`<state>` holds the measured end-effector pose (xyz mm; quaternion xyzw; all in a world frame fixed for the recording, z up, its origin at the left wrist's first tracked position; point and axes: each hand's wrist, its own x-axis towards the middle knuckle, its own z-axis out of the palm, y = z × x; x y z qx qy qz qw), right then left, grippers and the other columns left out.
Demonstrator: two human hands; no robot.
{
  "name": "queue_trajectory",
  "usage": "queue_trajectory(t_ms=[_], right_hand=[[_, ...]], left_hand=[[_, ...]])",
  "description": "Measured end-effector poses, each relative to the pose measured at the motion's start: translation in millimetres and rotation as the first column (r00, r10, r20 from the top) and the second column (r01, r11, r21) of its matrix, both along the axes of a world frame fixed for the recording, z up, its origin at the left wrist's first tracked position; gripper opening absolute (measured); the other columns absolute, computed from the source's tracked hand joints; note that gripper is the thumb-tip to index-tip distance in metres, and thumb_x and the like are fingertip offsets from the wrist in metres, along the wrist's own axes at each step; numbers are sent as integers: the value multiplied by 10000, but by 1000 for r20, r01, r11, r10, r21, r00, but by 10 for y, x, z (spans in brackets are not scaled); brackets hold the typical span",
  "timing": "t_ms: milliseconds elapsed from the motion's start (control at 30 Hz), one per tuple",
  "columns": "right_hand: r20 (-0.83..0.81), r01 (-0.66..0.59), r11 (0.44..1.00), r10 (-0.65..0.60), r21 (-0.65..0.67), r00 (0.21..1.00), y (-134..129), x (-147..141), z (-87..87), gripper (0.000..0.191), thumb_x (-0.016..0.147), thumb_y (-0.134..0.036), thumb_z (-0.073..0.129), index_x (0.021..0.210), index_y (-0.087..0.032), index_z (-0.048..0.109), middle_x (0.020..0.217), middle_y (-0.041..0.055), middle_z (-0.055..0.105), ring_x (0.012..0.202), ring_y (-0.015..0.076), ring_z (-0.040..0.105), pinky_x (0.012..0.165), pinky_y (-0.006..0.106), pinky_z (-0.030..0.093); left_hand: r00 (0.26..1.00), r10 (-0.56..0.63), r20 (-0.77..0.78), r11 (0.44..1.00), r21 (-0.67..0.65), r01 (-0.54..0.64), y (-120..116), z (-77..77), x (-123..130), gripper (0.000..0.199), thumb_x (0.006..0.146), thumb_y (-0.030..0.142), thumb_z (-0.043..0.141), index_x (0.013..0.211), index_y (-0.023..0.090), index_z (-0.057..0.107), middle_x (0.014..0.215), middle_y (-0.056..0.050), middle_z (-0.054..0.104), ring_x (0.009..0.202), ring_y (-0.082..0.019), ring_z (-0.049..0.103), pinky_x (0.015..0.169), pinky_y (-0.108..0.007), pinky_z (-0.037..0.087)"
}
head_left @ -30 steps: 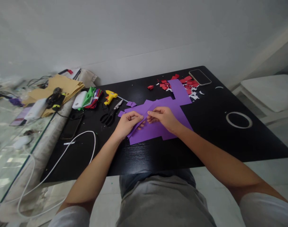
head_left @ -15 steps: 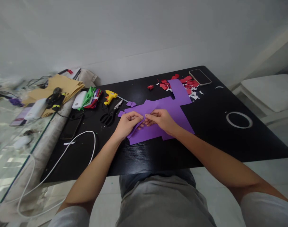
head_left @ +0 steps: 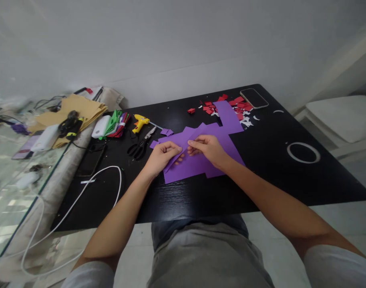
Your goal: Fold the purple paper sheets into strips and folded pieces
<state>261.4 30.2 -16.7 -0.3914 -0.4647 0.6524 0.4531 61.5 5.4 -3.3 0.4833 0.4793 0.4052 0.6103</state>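
- The purple sheet (head_left: 183, 146) is between the two hands, at the middle of the scene, above a pile of larger purple sheets (head_left: 186, 171).
- The left hand (head_left: 166, 158) has its grip closed on the near left part of this sheet, the thumb on top.
- The right hand (head_left: 205, 150) is at the right edge of the same sheet; its thumb and fingers are drawn together, but I cannot tell whether this grip pinches the edge or only touches it.
- To the far right of the pile, a purple strip (head_left: 229, 119) lies partly over red pieces (head_left: 241, 105) and white scraps (head_left: 246, 120).
- The surface (head_left: 177, 202) is black and a little shiny.
- On its left side are black scissors (head_left: 137, 150), a yellow glue gun (head_left: 139, 123) and a bundle of green and red material (head_left: 118, 126).
- Nearer on the left, there is a dark phone (head_left: 91, 162), with a white cable (head_left: 121, 182) making a loop beside it.
- On the right side there are another phone (head_left: 254, 98), at the far corner, and a pale ring (head_left: 318, 153), which lies flat.
- At the far left, a glass table (head_left: 17, 200) carries brown paper (head_left: 91, 111).
- Behind everything stands a grey wall (head_left: 183, 44); on the right is a white seat (head_left: 345, 116).
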Motion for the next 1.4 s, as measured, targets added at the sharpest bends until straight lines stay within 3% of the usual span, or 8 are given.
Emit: queue_trajectory(t_ms=[233,500,767,1400], right_hand=[[5,-3,1000,3,-9,1000,-7,-8,-16,380,678,-492,942,718,-176,734,744,59,769,648,177,725,731,362,646],[-1,-115,993,115,-25,993,-81,-68,-59,399,688,-514,934,761,-162,760,755,64,787,689,184,756,757,354,655],[17,-92,996,93,-16,996,-52,-50,-75,380,706,-492,932,760,-159,755,784,77,792,715,200,765,814,399,663],[8,-63,998,63,-20,998,-26,-15,-11,344,699,-448,941,734,-156,762,757,73,785,682,184,751,773,366,658]], left_hand=[[1000,17,-7,1000,4,-17,0,-17,4,358,713,435,894,793,156,684,737,-58,777,589,-154,712,531,-240,555],[1000,8,9,999,47,-8,-4,-22,22,376,715,459,906,783,148,706,681,-41,757,574,-143,700,530,-228,557],[1000,-3,-14,1000,31,4,5,-46,-9,378,724,469,904,802,156,707,715,-48,770,604,-161,723,545,-239,579],[1000,8,-2,999,35,-7,11,-15,-1,362,713,440,899,797,149,701,738,-66,779,603,-159,721,601,-267,590]])
